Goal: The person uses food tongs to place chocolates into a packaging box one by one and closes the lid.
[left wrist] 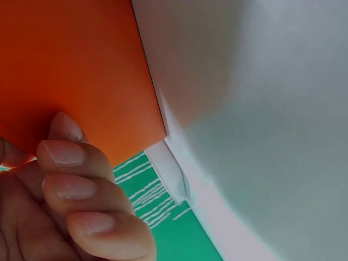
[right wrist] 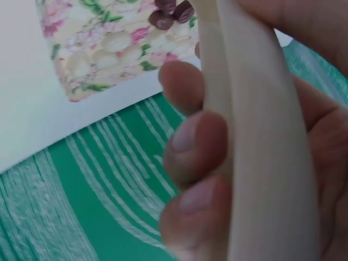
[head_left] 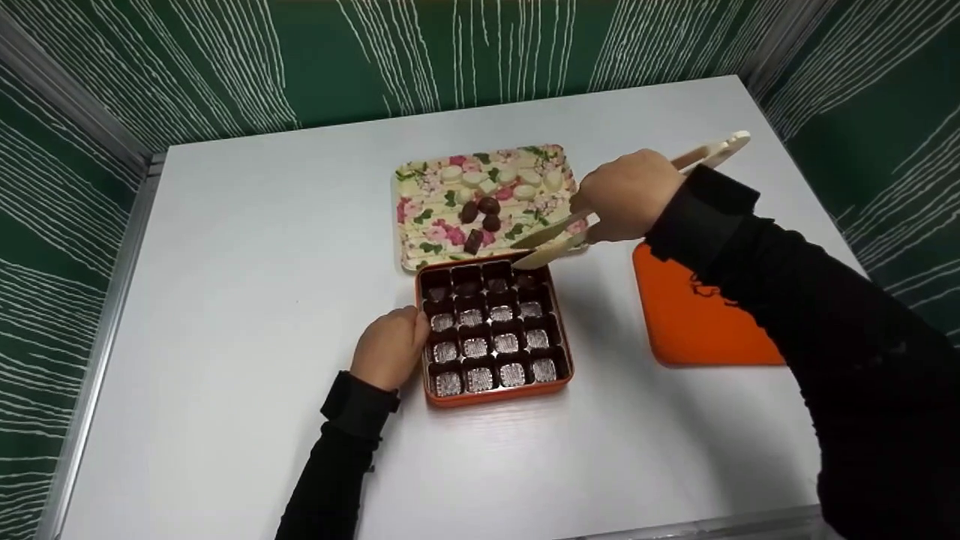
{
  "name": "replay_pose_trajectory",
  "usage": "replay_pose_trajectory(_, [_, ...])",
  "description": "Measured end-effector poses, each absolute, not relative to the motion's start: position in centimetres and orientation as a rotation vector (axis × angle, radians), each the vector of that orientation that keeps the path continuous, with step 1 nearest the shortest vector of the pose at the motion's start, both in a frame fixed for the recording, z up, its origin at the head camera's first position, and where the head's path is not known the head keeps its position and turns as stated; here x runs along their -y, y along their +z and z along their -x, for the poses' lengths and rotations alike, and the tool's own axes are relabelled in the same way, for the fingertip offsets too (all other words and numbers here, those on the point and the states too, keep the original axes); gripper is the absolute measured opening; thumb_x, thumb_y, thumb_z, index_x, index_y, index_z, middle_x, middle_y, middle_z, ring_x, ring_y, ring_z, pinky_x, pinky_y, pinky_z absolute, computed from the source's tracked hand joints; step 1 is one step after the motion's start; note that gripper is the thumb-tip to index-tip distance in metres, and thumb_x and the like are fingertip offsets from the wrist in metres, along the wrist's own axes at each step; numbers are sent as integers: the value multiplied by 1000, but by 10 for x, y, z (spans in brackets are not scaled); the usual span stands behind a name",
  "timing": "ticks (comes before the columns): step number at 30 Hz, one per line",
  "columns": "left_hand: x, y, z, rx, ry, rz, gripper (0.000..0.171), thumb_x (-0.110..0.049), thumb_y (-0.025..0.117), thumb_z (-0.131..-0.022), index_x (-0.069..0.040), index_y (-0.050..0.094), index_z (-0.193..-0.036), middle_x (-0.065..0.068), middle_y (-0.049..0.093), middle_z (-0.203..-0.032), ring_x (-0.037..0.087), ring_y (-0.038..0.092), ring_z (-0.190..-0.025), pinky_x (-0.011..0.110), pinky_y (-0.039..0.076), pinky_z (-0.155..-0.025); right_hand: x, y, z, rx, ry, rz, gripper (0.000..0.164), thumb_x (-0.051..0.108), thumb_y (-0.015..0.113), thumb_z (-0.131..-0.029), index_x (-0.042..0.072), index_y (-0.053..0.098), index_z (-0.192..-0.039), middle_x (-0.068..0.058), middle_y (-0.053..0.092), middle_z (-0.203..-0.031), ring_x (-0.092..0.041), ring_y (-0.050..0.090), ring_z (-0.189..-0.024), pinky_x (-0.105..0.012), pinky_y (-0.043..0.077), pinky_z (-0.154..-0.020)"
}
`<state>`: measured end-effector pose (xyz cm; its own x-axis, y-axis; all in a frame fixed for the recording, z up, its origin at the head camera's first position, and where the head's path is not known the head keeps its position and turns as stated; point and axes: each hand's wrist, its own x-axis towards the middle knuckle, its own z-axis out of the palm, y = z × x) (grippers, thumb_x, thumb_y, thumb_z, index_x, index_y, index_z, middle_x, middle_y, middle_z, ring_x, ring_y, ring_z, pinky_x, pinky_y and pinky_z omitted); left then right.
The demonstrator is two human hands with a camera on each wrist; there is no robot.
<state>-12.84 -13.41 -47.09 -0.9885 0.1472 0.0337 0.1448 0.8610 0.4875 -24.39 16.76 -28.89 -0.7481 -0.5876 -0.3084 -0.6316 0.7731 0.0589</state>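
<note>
My left hand (head_left: 390,349) holds the left side of an orange chocolate tin (head_left: 495,397), and in the left wrist view its curled fingers (left wrist: 81,187) lie against the orange wall. Inside the tin is a brown insert with rows of square compartments. Dark pieces sit in its far row; the nearer compartments show shiny bottoms. My right hand (head_left: 630,195) grips pale wooden tongs (head_left: 716,150), also filling much of the right wrist view (right wrist: 266,136). Their tips are parted, over the tin's far right corner. Behind the tin, a floral tray (head_left: 409,225) carries dark chocolates (head_left: 489,206) and white chocolates (head_left: 530,177).
An orange lid (head_left: 705,322) lies at the right on the white table (head_left: 262,247), partly covered by my right forearm. Green walls with white streaks (head_left: 337,60) stand along the table's back and sides.
</note>
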Motion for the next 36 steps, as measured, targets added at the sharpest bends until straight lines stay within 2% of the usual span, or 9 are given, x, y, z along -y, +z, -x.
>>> replay_pose_trajectory(6, [135, -472, 129, -3010, 795, -220, 33, -20, 44, -106, -6, 59, -81, 16, 66, -80, 39, 68, -80, 51, 53, -75, -188, -315, 263, -2775, -73, 867, 33, 24, 74, -93, 7, 75, -121, -17, 74, -110, -35, 69, -87, -54, 53, -73])
replay_pose_trajectory(11, [135, -471, 129, -3000, 796, -222, 32, -20, 45, -106, -5, 61, -84, 16, 67, -83, 39, 68, -81, 51, 53, -76, -195, -363, 272, -2857, -313, 797, 37, 21, 70, -97, -3, 69, -126, -24, 71, -112, -41, 68, -92, -58, 53, -80])
replay_pose_trajectory(15, [135, -470, 129, -2994, 806, -221, 31, -20, 45, -106, -4, 62, -85, 17, 68, -84, 39, 68, -81, 51, 53, -75, -192, -400, 276, -2843, -445, 747, 33, 20, 70, -97, -3, 70, -121, -22, 71, -105, -38, 67, -87, -55, 53, -77])
replay_pose_trajectory(18, [134, -470, 128, -2992, 818, -219, 31, -20, 45, -106, -5, 61, -84, 16, 67, -83, 38, 68, -80, 50, 52, -75, -187, -416, 277, -2830, -498, 721, 34, 20, 69, -97, -3, 69, -123, -23, 70, -108, -39, 67, -91, -55, 53, -79])
replay_pose_trajectory(21, [134, -470, 128, -2991, 828, -223, 31, -20, 45, -106, -6, 60, -82, 14, 66, -80, 37, 67, -78, 50, 52, -74, -183, -424, 278, -2823, -504, 702, 40, 20, 68, -98, -4, 66, -130, -25, 70, -116, -40, 67, -98, -56, 52, -85])
replay_pose_trajectory(23, [134, -470, 128, -2991, 832, -223, 32, -20, 45, -106, -7, 58, -79, 13, 64, -78, 36, 67, -77, 50, 52, -73, -182, -427, 277, -2821, -505, 682, 41, 20, 68, -99, -4, 64, -132, -25, 70, -116, -40, 68, -96, -55, 52, -84])
replay_pose_trajectory(28, [135, -471, 130, -2997, 838, -220, 33, -20, 46, -106, -9, 55, -76, 11, 61, -74, 35, 65, -75, 49, 51, -72, -183, -428, 277, -2816, -517, 640, 43, 22, 68, -99, -3, 64, -134, -26, 70, -115, -40, 68, -93, -54, 53, -81])
replay_pose_trajectory(32, [135, -470, 130, -2993, 848, -222, 33, -20, 46, -106, -9, 55, -77, 10, 60, -73, 34, 64, -74, 48, 51, -73, -186, -426, 276, -2812, -543, 633, 45, 24, 69, -99, -3, 63, -135, -27, 68, -121, -43, 67, -102, -57, 51, -89])
replay_pose_trajectory(36, [136, -470, 131, -2987, 848, -221, 33, -20, 45, -106, -9, 56, -77, 9, 59, -73, 33, 64, -74, 48, 51, -74, -188, -420, 272, -2814, -586, 641, 44, 24, 69, -99, -3, 64, -134, -26, 67, -125, -43, 66, -104, -58, 50, -90])
